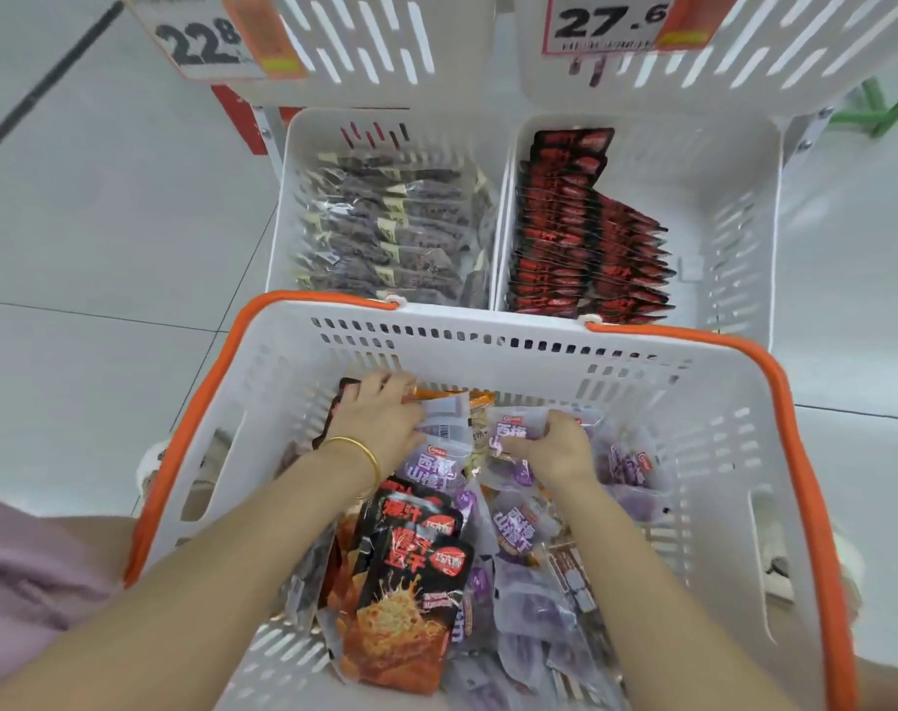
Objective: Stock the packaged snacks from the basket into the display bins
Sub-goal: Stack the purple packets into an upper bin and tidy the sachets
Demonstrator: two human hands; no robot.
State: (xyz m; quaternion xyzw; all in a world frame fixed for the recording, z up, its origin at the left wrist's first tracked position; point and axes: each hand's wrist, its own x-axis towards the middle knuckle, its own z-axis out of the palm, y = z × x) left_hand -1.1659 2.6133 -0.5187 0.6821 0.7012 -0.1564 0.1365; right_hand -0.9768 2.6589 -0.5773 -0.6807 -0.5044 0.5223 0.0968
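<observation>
A white basket (488,341) with an orange rim fills the lower frame and holds several mixed snack packets. Both hands are inside it at the far end. My left hand (380,413) lies over the packets near a dark packet and an orange one, fingers curled down on them. My right hand (549,446) pinches a pale purple snack packet (519,428). Black and red packets (411,582) lie nearer me among purple ones. Beyond the basket stand two white display bins: the left bin (293,197) holds grey-black packets, the right bin (734,223) holds rows of black and red packets.
Two more white slotted bins hang above with price tags, one reading 22.8 (200,43) and the other 27.6 (611,23). The right half of the right bin shows bare floor. Pale tiled floor lies on both sides. A green frame (878,110) stands at the far right.
</observation>
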